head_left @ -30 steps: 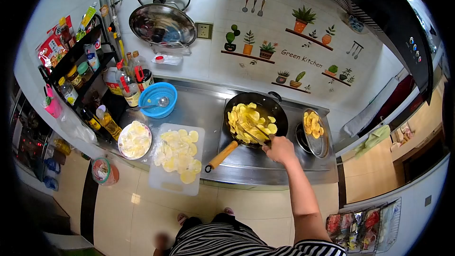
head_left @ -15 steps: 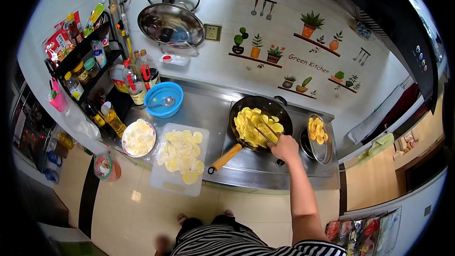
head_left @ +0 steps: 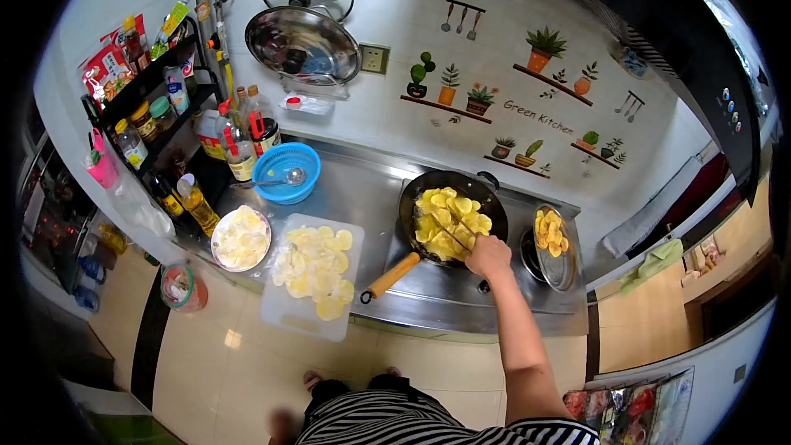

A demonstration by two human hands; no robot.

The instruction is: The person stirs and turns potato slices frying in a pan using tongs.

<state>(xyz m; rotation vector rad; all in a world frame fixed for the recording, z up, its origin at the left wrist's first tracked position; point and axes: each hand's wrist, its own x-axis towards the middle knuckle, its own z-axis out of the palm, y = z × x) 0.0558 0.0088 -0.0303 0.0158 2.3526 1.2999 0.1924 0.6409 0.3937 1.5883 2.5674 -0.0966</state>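
Note:
My right hand (head_left: 489, 258) is closed on a pair of chopsticks (head_left: 458, 231), whose tips are among yellow slices (head_left: 445, 213) in a black wok (head_left: 407, 213). The wok stands on the right part of the steel counter, its wooden handle (head_left: 394, 274) pointing to the lower left. A blurred shape at the bottom edge seems to be my left hand (head_left: 284, 424), low beside the striped shirt; its fingers cannot be made out. To the right of the wok, fried slices (head_left: 550, 231) lie on a metal plate or lid (head_left: 561, 273).
A white board (head_left: 303, 323) with pale slices overhangs the counter's front edge. Beside it are a plate of pale slices (head_left: 241, 237) and a blue basket (head_left: 286, 175) with a ladle. Bottles (head_left: 196, 204) and a black rack (head_left: 148, 85) stand at the left; a lid (head_left: 302, 43) hangs above.
The view has shifted slightly, moving the counter items a little rightward in the picture. My right hand and the chopsticks have moved slightly within the wok, and the slices there lie differently.

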